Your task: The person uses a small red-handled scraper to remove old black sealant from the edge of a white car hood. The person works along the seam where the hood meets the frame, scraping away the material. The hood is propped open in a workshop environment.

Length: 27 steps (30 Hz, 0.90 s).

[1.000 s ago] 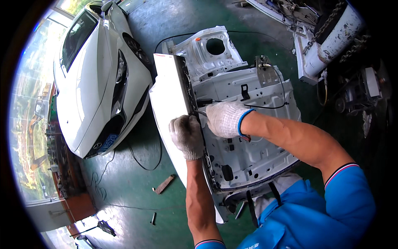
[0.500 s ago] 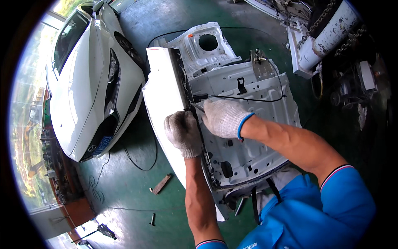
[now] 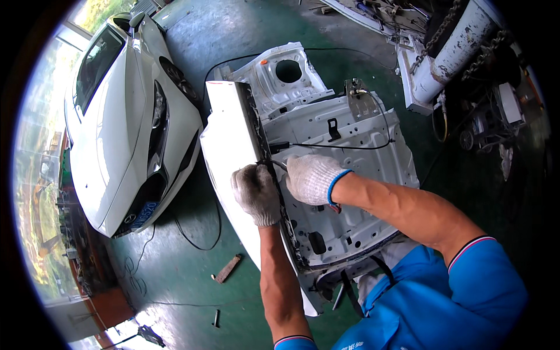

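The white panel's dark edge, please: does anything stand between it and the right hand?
Only the grey tool held in the right hand spans the gap to the dark edge; nothing else visible stands between them.

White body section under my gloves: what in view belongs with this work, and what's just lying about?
In the work, it seems:
White body section, with the left hand at its edge
Metal tool, in the right hand

Apparently just lying about:
Brown flat piece, on the floor
Small cylinder, also on the floor
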### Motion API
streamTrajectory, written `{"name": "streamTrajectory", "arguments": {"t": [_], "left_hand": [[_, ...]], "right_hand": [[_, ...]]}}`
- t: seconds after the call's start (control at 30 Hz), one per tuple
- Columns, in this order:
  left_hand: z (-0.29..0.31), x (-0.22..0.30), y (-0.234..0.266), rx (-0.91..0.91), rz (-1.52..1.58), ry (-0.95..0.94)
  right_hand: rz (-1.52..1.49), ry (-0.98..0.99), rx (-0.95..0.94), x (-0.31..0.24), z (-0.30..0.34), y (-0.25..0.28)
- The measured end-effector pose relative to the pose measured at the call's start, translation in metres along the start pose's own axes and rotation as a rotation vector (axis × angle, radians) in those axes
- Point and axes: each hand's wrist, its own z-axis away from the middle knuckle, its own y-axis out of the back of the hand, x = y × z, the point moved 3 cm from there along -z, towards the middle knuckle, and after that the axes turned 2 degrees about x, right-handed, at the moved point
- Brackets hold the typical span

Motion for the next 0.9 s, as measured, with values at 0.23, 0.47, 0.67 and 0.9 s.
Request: {"name": "streamTrajectory", "arguments": {"t": [0.23,0.47,0.67,0.9], "left_hand": [[0.000,0.001,0.001,0.001,0.006,0.067],[0.001,0.003,0.000,0.011,-0.004,0.032],[0.000,0.004,0.000,0.009,-0.011,0.022],[0.002,0.009,0.001,-0.001,0.006,0.079]], "right_hand": [[-0.056,0.047,0.037,-0.002,-0.008,-0.003],[-0.086,-0.038,0.090,-0.001,-0.005,-0.027],[-0.115,0.022,0.145,-0.005,-0.011,-0.026],[-0.163,-0.076,0.153,-0.003,-0.009,-0.042]]}}
